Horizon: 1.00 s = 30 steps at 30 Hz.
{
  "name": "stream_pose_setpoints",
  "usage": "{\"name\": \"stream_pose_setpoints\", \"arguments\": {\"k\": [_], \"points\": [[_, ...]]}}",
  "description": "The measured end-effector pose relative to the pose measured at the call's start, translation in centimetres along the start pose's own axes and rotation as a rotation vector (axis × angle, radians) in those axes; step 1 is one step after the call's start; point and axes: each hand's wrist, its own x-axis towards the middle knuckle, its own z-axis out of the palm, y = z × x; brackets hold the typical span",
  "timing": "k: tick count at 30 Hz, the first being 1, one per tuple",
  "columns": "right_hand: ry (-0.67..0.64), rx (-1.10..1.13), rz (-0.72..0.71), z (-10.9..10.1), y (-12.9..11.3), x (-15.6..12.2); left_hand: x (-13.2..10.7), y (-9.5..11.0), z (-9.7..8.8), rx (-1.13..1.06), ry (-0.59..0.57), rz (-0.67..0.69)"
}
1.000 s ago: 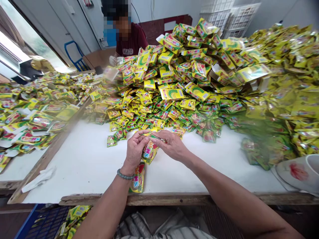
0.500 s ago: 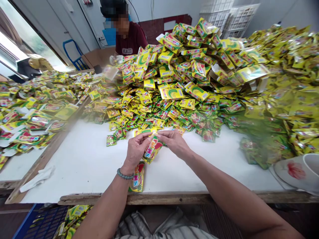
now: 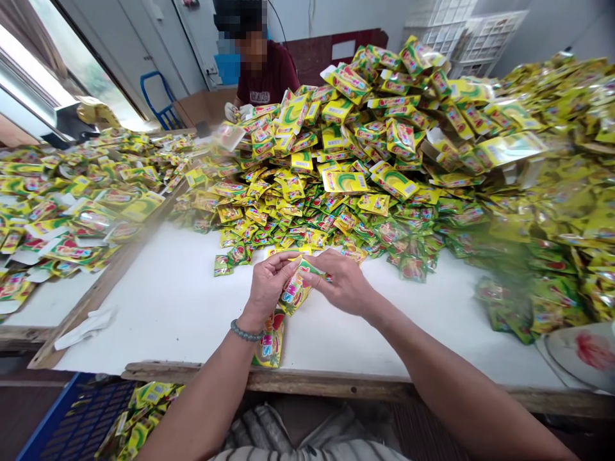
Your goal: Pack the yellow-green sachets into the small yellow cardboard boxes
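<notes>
A yellow-green candy packet (image 3: 296, 289) with red lettering hangs between both my hands above the white table top (image 3: 182, 307). My left hand (image 3: 267, 288), a bead bracelet on its wrist, pinches the packet's top left edge. My right hand (image 3: 344, 282) pinches its top right edge, fingers closed. A second packet (image 3: 270, 342) lies flat on the table just below my left wrist. Behind my hands rises a big heap of the same packets and yellow boxes (image 3: 346, 147).
A person in a dark red shirt (image 3: 264, 70) sits at the far side with white-gloved hands. More packets cover the left table (image 3: 72, 198). A blue crate (image 3: 72, 429) with packets stands lower left. A white cup (image 3: 586, 352) is at right. White crates (image 3: 461, 32) are stacked behind.
My hands have drawn a little closer together on the packet, which now hangs more crumpled between them. The camera has tipped slightly, shifting the scene right and down.
</notes>
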Motion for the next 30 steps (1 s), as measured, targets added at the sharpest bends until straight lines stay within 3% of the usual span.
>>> {"name": "stream_pose_setpoints", "arguments": {"k": [2, 5, 7, 10, 17, 25, 30], "points": [[0.126, -0.047, 0.009, 1.4, -0.6, -0.3, 0.0, 0.1, 0.1, -0.051, 0.029, -0.006], [0.248, 0.138, 0.209, 2.7, -0.7, -0.4, 0.2, 0.1, 0.3, -0.094, 0.071, 0.009], [0.205, 0.342, 0.320, 2.4, -0.4, -0.2, 0.3, 0.2, 0.4, -0.109, 0.094, 0.023], [0.090, 0.516, 0.334, 0.8, 0.0, 0.2, 0.4, 0.4, 0.3, -0.111, 0.110, 0.035], [-0.139, 0.473, 0.326, -2.7, 0.5, 0.5, 0.0, 0.7, -0.4, 0.090, 0.029, 0.141], [-0.190, 0.496, 0.441, -2.3, 1.1, 0.6, -0.2, 0.4, -0.5, 0.198, 0.014, 0.172], [-0.293, 0.448, 0.492, -3.0, 2.0, 0.6, -0.5, 0.2, -0.4, 0.426, -0.016, 0.261]]}}
